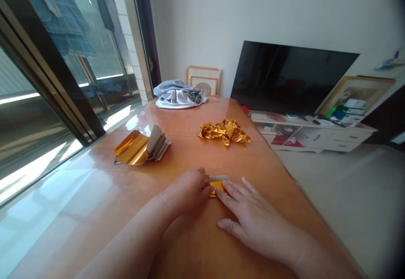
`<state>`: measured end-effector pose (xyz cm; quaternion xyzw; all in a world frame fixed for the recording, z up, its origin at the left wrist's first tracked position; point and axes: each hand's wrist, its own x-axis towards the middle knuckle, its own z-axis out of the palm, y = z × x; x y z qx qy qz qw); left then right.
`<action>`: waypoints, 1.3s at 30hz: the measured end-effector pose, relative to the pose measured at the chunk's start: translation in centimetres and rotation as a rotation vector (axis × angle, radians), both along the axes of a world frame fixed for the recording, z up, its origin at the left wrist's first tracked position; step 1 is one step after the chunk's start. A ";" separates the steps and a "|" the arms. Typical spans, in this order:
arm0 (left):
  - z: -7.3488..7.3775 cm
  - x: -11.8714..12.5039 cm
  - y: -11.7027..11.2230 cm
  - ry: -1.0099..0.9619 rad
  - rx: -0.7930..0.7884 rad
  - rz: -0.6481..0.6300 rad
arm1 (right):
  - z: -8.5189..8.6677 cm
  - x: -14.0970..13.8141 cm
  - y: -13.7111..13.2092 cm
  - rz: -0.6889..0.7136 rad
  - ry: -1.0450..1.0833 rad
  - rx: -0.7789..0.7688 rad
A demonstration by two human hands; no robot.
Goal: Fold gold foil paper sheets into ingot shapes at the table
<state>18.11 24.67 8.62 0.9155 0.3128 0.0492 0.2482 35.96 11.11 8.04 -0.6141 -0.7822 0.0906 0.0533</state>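
A small sheet of gold foil paper (217,187), partly folded, lies on the wooden table (183,249), its pale back showing along the far edge. My left hand (193,188) is closed on the sheet's left side, fingers curled and pinching it. Flat across its right side rests my right hand (243,209), fingers spread and fingertips pressing on the foil. Beyond my hands sits a heap of folded gold foil pieces (224,132). To the left is a loose stack of gold foil sheets (134,148), some curled up with grey undersides visible.
Folded grey and white cloth (179,94) lies at the table's far end, with framed pictures (204,79) behind it against the wall. Right of the table stand a large television (291,79) and a white low cabinet (329,138). Glass sliding doors (95,60) line the left.
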 end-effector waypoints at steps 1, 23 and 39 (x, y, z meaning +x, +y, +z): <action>-0.2 0.1 0.0 -0.003 -0.003 0.007 | 0.1 0.0 0.0 -0.002 -0.001 -0.011; -1.3 -0.8 0.9 -0.032 -0.006 -0.024 | 1.5 -0.5 0.0 -0.015 0.003 -0.098; 0.0 -1.2 2.2 -0.049 -0.133 -0.026 | 0.9 0.0 -0.1 -0.005 0.001 -0.074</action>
